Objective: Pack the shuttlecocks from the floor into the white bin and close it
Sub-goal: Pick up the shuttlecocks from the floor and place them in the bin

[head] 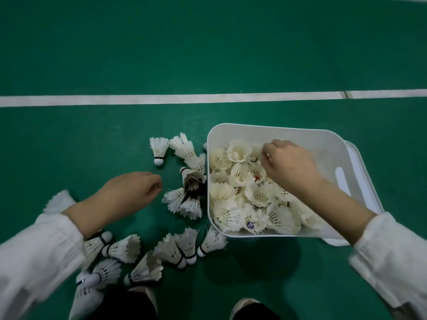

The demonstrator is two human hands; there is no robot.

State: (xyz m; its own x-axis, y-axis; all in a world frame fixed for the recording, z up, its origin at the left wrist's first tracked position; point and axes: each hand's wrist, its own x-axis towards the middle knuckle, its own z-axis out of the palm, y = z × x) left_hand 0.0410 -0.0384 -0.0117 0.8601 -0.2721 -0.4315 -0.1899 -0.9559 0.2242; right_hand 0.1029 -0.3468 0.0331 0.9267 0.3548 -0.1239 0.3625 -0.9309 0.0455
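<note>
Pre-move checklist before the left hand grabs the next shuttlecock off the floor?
1. Left hand free: ok, loosely curled, empty.
2. Right hand empty: cannot tell, fingers curled among the binned shuttlecocks.
3. White bin open with room: ok, right side bare.
4. Targets in view: ok, floor shuttlecocks lie beside the bin.
5. Lid free for closing: not ok, it seems to sit under the bin.

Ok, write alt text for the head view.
A person's right hand reaches into a white bin partly filled with shuttlecocks, while the left hand hovers beside loose shuttlecocks scattered on the green court floor. The lid sticks out from beneath the bin.
</note>
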